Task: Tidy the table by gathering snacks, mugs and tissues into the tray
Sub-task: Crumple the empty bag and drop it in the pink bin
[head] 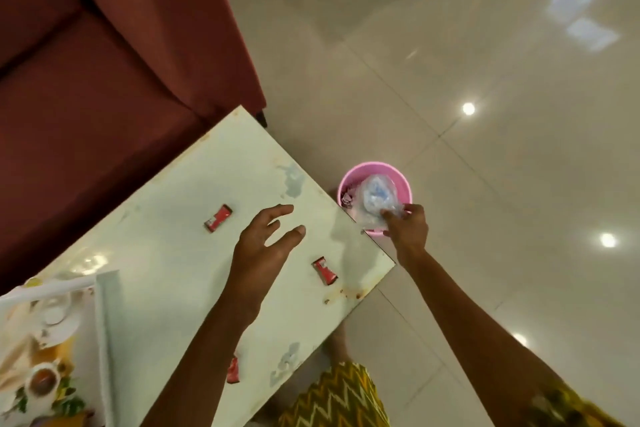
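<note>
Two snacks [218, 217] beside left fingers [277, 209]

Your left hand [263, 246] is held out flat, back of the hand up, fingers straight and spread apart with the thumb splayed to the right; it holds nothing; its bare forearm runs back down toward the lower edge of the view. Your right hand [408, 230] reaches further forward and to the right, arm nearly straight and bare along the forearm; its fingertips [389, 215] and thumb are bunched together in a pinch on a crumpled clear plastic bag [375, 196] — the bag sticks out ahead of the knuckles; the two hands are well apart — neither touches the other.
</note>
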